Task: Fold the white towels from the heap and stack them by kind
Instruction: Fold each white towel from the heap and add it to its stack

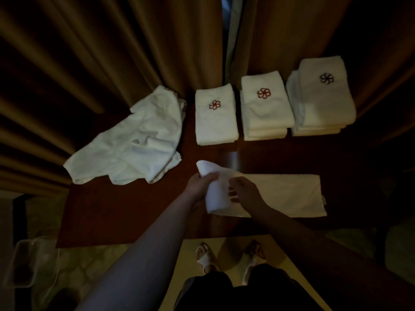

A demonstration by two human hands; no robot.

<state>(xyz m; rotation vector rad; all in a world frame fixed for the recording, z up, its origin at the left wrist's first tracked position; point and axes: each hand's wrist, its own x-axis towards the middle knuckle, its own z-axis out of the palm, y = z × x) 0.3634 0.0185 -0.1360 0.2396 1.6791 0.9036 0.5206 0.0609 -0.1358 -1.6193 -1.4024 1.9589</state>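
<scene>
Hands at work on the towel (280, 194) spread along the near counter (125, 212) edge: left hand (199, 185) gripping its rolled end, right hand (244, 191) loosely curled against the roll, probably steadying. Beyond towel: three folded stacks (265, 108), sorted by emblem. Left of towel: unfolded heap (134, 142), waiting.

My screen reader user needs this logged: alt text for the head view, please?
Both hands, left hand and right hand, fold a long white towel on a dark wooden table. Behind it lie a crumpled white towel heap and three folded stacks with flower emblems.
</scene>
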